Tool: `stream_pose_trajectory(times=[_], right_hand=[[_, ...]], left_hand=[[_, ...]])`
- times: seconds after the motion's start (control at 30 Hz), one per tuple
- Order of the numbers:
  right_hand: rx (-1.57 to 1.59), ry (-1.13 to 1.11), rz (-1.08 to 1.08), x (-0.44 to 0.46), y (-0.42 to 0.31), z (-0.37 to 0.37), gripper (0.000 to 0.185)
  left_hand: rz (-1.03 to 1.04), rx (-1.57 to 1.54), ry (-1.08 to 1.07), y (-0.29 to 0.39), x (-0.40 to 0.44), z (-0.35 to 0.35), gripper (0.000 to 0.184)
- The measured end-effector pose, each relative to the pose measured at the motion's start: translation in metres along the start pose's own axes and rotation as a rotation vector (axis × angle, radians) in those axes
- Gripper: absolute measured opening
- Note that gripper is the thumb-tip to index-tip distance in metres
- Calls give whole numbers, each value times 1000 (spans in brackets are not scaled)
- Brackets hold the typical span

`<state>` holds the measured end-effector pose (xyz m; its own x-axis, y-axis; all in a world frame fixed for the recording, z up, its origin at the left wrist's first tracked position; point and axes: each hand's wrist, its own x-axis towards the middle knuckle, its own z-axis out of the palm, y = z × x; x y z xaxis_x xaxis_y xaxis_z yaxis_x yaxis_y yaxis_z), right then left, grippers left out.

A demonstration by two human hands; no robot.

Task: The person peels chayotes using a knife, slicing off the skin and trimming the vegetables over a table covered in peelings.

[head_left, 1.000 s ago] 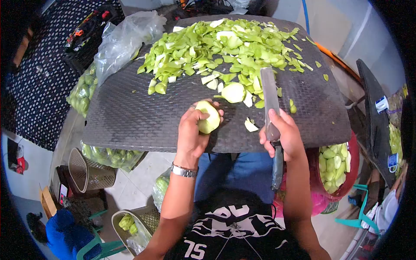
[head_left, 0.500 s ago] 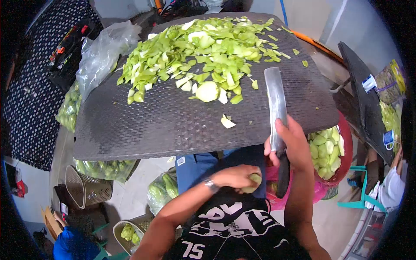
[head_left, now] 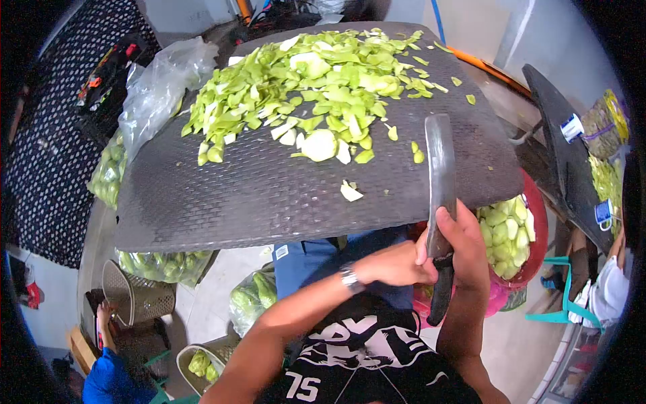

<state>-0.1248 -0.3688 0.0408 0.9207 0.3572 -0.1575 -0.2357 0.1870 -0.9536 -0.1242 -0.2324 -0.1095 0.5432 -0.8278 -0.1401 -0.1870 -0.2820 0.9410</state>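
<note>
My right hand [head_left: 462,237] grips the dark handle of a large knife [head_left: 441,158], whose blade points up over the right part of the dark woven table [head_left: 222,202]. Beside it, at the knife's handle, is my left hand [head_left: 398,264], with a metal watch on the wrist. Its fingers are bent and partly hidden, and no green piece shows in it. A heap of green peelings [head_left: 269,84] covers the back of the table, with a pale cut piece [head_left: 319,145] at its front edge. A small white scrap [head_left: 350,191] lies nearer to me.
A red tub [head_left: 536,236] of peeled green pieces stands below the table's right side. Bags of green vegetables [head_left: 252,296], a beige basket [head_left: 138,293] and a teal stool [head_left: 568,286] are around it. A person in blue [head_left: 116,378] is at lower left.
My left hand has moved from above the table down and right to the knife handle. The pale green piece it held is out of sight. The view has shifted right.
</note>
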Motion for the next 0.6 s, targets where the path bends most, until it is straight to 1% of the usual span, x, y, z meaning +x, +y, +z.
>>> stream_pose_trajectory(times=[0.07, 0.1, 0.13, 0.17, 0.2, 0.23, 0.27, 0.3, 0.37, 0.4, 0.47, 0.5, 0.57, 0.6], right_hand=[[-13, 4, 33, 8, 10, 4, 29], [-44, 9, 49, 12, 13, 7, 29], [-77, 17, 60, 15, 14, 9, 28], [-111, 16, 72, 17, 18, 10, 27], [-145, 14, 78, 21, 21, 11, 26], [-180, 10, 84, 23, 22, 13, 25], [-251, 52, 104, 22, 16, 18, 24], [-330, 85, 30, 22, 20, 21, 24], [-485, 161, -122, 24, 31, 24, 26], [-643, 272, -144, 20, 27, 30, 29], [-858, 383, -287, 23, 30, 28, 31], [-965, 438, -357, 23, 32, 27, 33], [-1023, 391, -304, 25, 25, 21, 34], [-1051, 364, -278, 27, 22, 20, 35]], left_hand=[[50, 208, -41, 44, -51, -48, 37], [-56, 321, -82, 77, -77, -75, 24], [-17, 322, 66, 86, -98, -93, 20], [14, 266, 324, 84, -116, -109, 18], [-14, 287, 632, 80, -126, -124, 17], [-261, 455, 846, 86, -130, -143, 22], [-338, 772, 1040, 68, -133, -161, 34], [-340, 864, 1104, 58, -135, -176, 48], [-247, 890, 1104, 26, -128, -196, 53], [-248, 913, 1018, 24, -124, -202, 53], [-240, 960, 844, 21, -115, -212, 53], [-248, 922, 825, 24, -111, -212, 53], [-271, 846, 785, 32, -105, -209, 53], [-253, 822, 776, 33, -103, -206, 49]])
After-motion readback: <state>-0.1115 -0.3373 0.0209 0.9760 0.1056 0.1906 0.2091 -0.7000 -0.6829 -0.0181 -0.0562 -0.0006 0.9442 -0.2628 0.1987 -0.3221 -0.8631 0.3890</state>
